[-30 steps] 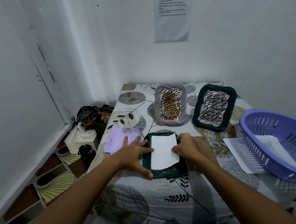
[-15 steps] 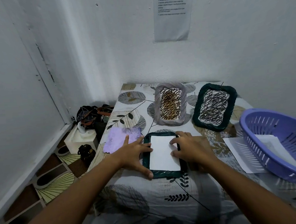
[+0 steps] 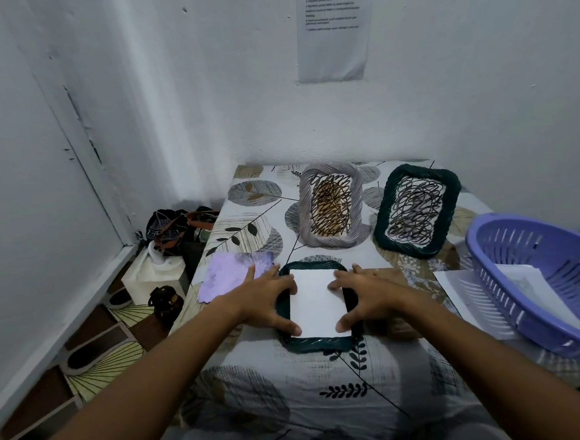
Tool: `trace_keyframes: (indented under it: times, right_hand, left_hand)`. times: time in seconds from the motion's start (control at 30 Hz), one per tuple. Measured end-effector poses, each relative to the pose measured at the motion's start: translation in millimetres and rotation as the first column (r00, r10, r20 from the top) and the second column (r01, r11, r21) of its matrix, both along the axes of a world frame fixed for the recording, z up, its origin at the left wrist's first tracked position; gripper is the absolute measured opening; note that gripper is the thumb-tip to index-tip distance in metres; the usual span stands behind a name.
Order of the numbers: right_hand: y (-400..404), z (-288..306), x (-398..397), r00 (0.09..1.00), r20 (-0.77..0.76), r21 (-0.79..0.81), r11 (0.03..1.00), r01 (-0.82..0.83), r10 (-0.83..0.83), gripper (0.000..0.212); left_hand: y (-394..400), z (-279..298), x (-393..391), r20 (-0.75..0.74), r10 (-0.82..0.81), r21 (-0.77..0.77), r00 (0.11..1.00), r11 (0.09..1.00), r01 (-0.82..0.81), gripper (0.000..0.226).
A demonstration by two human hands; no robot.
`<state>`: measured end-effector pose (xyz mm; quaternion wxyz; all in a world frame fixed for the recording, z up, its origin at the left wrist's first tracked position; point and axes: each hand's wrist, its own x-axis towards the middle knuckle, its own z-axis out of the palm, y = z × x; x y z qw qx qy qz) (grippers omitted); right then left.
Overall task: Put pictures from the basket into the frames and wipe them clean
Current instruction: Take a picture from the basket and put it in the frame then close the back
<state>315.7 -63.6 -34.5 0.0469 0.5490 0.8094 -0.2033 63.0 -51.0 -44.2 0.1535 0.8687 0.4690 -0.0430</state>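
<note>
A dark green frame (image 3: 316, 345) lies face down on the patterned table, with a white sheet (image 3: 316, 302) lying square in its back opening. My left hand (image 3: 270, 298) presses on the frame's left rim, fingers spread, thumb at the sheet's lower left corner. My right hand (image 3: 364, 293) mirrors it on the right rim, thumb at the lower right corner. A purple basket (image 3: 509, 238) with white sheets inside stands at the right. Two filled frames, a grey one (image 3: 359, 194) and a dark green one (image 3: 450, 195), hold scribble pictures at the back.
A lilac cloth (image 3: 230, 275) lies left of the frame, under my left fingers. A loose white sheet (image 3: 458, 283) sticks out from under the basket. The table (image 3: 327, 382) meets the wall at the back; bags, a white box and shoes sit on the floor at the left.
The white sheet went from skewed to lying square in the frame. My right hand moved from pinching the sheet's edge to lying flat on the right rim, fingers spread.
</note>
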Motion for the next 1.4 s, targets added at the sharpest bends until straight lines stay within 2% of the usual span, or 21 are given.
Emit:
trace_keyframes:
  times: [0.17,0.43,0.8,1.17,1.4]
  right_hand:
    - [3.4,-4.8,2.5,1.000,-0.015,-0.031,0.999,0.010,-0.010,0.099]
    - [6.9,-9.4,5.3,1.000,-0.017,0.007,1.000,-0.008,0.008,0.100]
    - [6.7,-6.1,7.3,1.000,0.002,-0.024,0.999,-0.030,0.031,0.101]
    - [4.8,-3.6,6.4,1.000,-0.009,-0.030,0.999,-0.013,0.013,0.101]
    - [1.0,1.4,6.2,1.000,-0.006,0.001,1.000,0.004,-0.004,0.100]
  left_hand:
    - [0.6,2.5,-0.3,-0.039,-0.010,0.002,0.999,1.000,0.010,0.092]
    - [5.3,3.8,0.7,-0.055,-0.007,0.007,0.998,1.000,0.008,0.092]
    - [4.4,1.9,0.4,-0.023,0.007,0.010,1.000,1.000,-0.007,0.092]
    - [2.3,14.4,9.8,-0.080,0.012,0.000,0.997,1.000,-0.012,0.089]
    - [-1.1,20.5,22.4,-0.070,-0.002,0.057,0.998,0.998,0.006,0.091]
